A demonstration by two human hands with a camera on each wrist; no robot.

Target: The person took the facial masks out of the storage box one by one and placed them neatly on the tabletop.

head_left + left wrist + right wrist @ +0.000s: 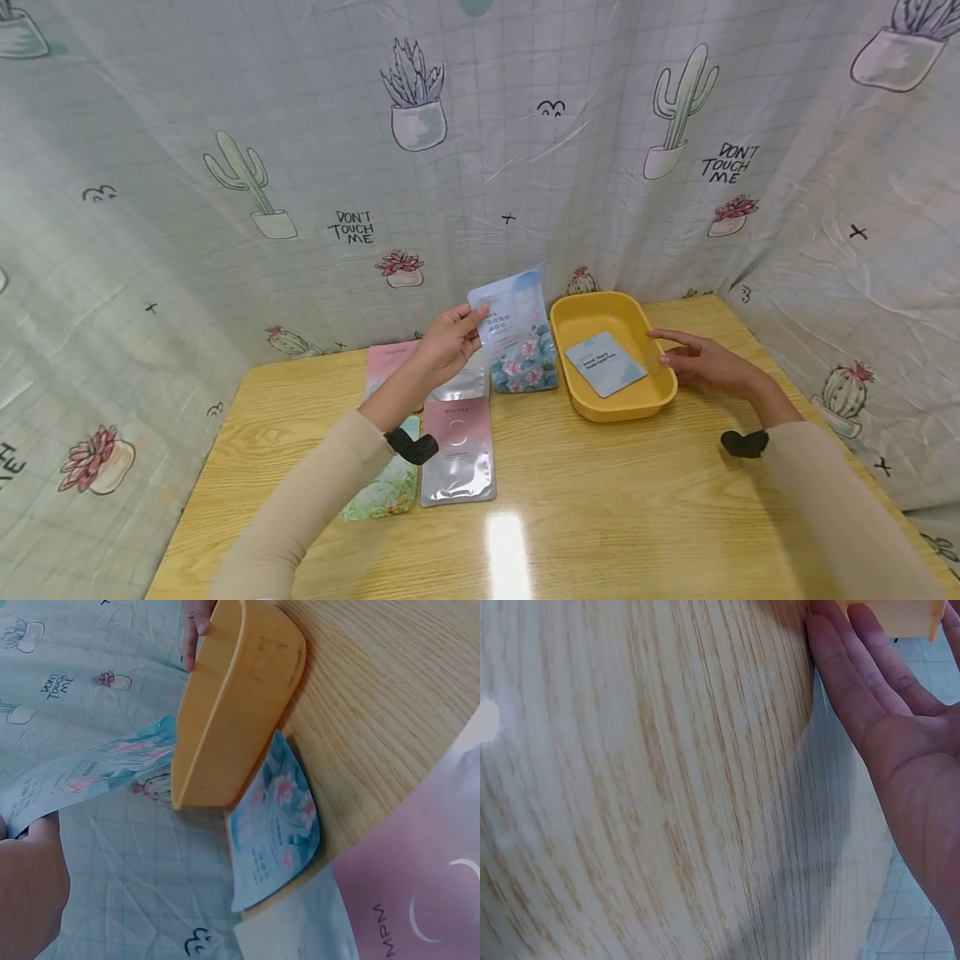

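My left hand [450, 343] pinches a blue floral packet [97, 774] by its edge, thumb on the front, raised left of the yellow bin [618, 412]. A matching floral packet [279, 825] lies on the table against the bin's left side, partly overlapped by the raised one in the head view. Inside the bin rests a pale blue-grey packet [606, 365] with dark lettering. My right hand [705, 364] is at the bin's right side, fingers extended, with fingertips right at the rim.
Left of the bin on the wooden table [585, 517] lie a pink-and-silver packet [457, 458], another pink packet [386, 362] partly behind the left arm, and a green floral packet [390, 492]. A printed cactus curtain [487, 183] hangs behind the table and along its sides.
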